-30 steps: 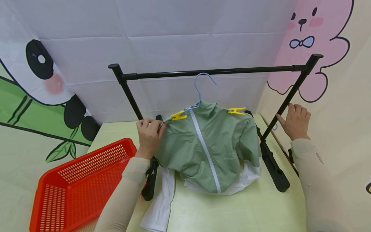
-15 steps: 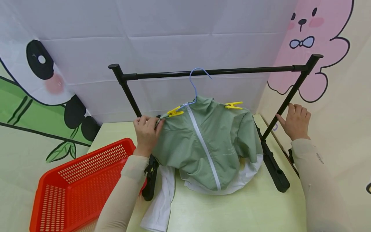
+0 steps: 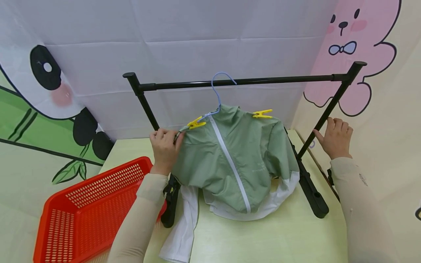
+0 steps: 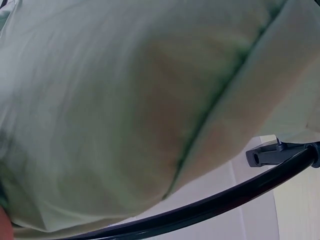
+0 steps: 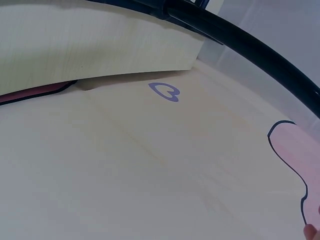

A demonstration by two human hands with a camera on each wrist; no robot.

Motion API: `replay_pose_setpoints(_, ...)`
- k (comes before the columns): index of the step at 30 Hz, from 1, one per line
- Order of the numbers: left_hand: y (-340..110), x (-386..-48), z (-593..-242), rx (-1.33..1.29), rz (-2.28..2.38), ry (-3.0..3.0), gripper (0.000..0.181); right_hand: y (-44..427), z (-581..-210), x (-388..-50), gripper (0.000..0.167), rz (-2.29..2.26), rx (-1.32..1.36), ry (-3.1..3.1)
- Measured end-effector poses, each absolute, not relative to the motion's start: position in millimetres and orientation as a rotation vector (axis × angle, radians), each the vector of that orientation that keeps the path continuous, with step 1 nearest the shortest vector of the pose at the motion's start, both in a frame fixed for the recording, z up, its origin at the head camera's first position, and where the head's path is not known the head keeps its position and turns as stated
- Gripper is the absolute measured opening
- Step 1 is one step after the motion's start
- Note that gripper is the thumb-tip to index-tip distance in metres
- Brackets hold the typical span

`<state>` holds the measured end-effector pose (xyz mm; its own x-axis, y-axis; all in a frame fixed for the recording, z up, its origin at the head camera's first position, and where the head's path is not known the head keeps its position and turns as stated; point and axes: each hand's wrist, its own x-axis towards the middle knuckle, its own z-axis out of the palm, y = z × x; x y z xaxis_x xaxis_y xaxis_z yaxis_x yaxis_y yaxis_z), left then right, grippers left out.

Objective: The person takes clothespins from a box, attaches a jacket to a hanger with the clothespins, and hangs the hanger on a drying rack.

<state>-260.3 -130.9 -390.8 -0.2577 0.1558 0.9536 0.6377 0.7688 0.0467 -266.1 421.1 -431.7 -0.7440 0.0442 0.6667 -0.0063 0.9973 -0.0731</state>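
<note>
A green children's jacket [image 3: 253, 164] with a white zip and white lower part is on a blue hanger [image 3: 216, 93]. Yellow clothes pegs [image 3: 196, 123] sit at both shoulders. My left hand [image 3: 164, 151] pinches the jacket's left-side shoulder at the hanger's end. The hook's top stands above the black rack's crossbar [image 3: 279, 79], its tip in front of it; whether it bears on the bar I cannot tell. My right hand [image 3: 338, 138] rests against the rack's right post [image 3: 323, 109], thumb touching it, fingers extended. Green cloth [image 4: 100, 100] fills most of the left wrist view.
A red plastic basket [image 3: 49, 208] stands left of the pale table [image 3: 269, 241]. One white sleeve [image 3: 184, 226] trails on the table beside the rack's left foot [image 3: 169, 208]. Printed walls stand behind and at the right.
My left hand has lifted the jacket and hanger up and slightly left. The hook has risen from about bar height to above the crossbar. My right hand has stayed at the post.
</note>
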Motion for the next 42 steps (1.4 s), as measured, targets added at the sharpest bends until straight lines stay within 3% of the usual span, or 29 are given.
replay_pose_setpoints(7,-132.2,-260.8,-388.0,-0.589,-0.534,-1.816,0.042,422.3,-432.8,-266.4,0.065,0.080,-0.023,-2.401)
replay_pose_setpoints(27,-134.7,-268.2,-385.2,-0.563,-0.554,-1.826,0.019,421.2,-432.0,-266.5,0.065,0.123,-0.042,-2.432)
replay_pose_setpoints(42,-134.6,-268.3,-387.8,-0.544,-0.551,-1.848,0.020,421.1,-432.8,-266.6,0.065,0.130,-0.055,-2.443)
